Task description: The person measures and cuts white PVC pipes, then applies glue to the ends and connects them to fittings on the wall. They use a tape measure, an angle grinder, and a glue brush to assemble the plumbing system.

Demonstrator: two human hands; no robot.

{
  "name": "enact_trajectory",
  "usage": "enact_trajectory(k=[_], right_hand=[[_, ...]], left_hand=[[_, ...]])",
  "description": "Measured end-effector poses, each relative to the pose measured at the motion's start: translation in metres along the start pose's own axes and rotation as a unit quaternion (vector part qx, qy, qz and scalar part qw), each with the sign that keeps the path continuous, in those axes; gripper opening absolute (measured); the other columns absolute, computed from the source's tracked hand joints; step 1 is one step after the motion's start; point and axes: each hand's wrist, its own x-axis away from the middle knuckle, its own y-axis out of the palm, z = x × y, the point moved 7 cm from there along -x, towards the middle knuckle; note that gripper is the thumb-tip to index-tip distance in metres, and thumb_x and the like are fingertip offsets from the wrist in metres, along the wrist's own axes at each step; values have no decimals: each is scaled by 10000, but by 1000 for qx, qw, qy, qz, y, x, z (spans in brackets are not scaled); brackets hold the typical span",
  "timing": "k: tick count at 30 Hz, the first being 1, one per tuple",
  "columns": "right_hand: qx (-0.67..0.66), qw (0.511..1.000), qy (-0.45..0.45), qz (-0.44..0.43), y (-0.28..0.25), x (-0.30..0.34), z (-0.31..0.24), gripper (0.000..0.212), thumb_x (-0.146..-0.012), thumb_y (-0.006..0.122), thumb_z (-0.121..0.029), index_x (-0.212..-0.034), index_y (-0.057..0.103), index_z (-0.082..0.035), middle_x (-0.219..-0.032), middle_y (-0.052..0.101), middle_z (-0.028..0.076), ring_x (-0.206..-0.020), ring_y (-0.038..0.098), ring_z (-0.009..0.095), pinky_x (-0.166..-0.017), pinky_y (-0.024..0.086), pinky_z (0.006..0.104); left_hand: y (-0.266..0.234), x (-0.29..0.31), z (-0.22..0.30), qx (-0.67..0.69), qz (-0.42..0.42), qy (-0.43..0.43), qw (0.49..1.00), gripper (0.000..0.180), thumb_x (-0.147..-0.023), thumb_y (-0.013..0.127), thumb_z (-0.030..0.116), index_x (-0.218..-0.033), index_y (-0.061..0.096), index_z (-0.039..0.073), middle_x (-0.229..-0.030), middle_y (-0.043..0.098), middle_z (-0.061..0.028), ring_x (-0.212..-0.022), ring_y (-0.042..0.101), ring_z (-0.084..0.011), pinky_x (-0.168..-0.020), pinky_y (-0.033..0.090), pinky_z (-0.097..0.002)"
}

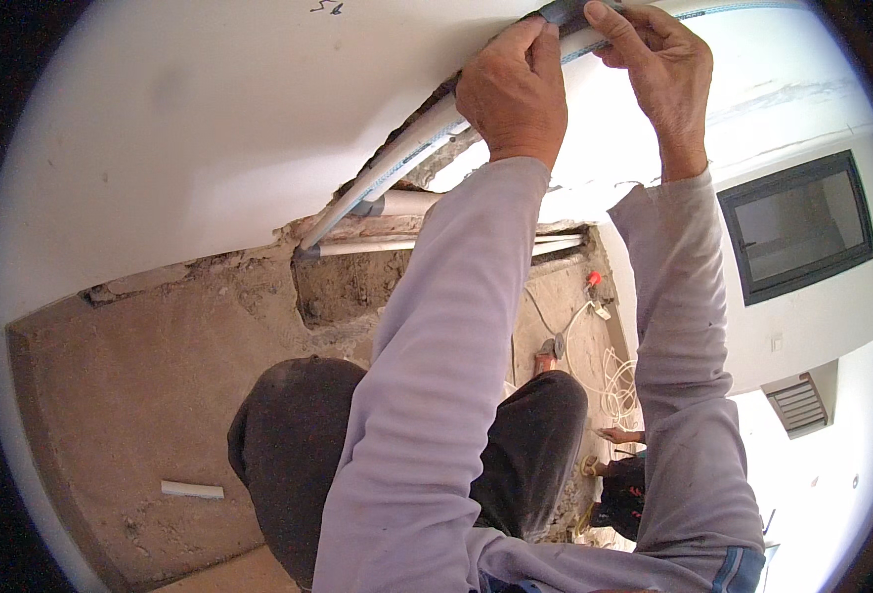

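Observation:
At the top, white pipes (412, 148) with blue markings run up a rough slot in the wall. A dark grey strip (567, 12), which looks like tape or a wrap, lies around them between my hands. My left hand (516, 94) is closed, its thumb and index finger pinching the strip's left side. My right hand (662, 74) is on the other side, thumb pressed at the strip's right end and fingers curled by the pipe. The strip's far side is hidden. Lower down, a dark grey band (310, 252) sits at the pipes' bend near the floor.
Below, a trench (348, 287) in the floor holds more pipes. A short white offcut (192, 489) lies on the dusty floor at left. Beyond my knees are an angle grinder (548, 356), coiled white cable (619, 385) and another person's hand (619, 435). A dark-framed window (800, 225) is at right.

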Motion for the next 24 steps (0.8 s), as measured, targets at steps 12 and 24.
enact_trajectory(k=[12,24], right_hand=[[-4,1000,-1,10,0,0,2,308,-843,774,-286,-825,700,13,-632,634,31,-555,562,78,-486,440,222],[16,1000,3,16,1,1,1,314,-842,771,-278,-828,698,27,-618,621,23,-556,544,65,-476,423,225]], left_hand=[[4,0,2,0,-62,27,998,324,-725,750,306,-902,716,37,-698,658,-94,-641,646,-254,-627,466,-388],[10,-2,-1,-36,-38,93,994,343,-731,767,374,-837,735,50,-714,673,-132,-648,643,-292,-614,480,-394]])
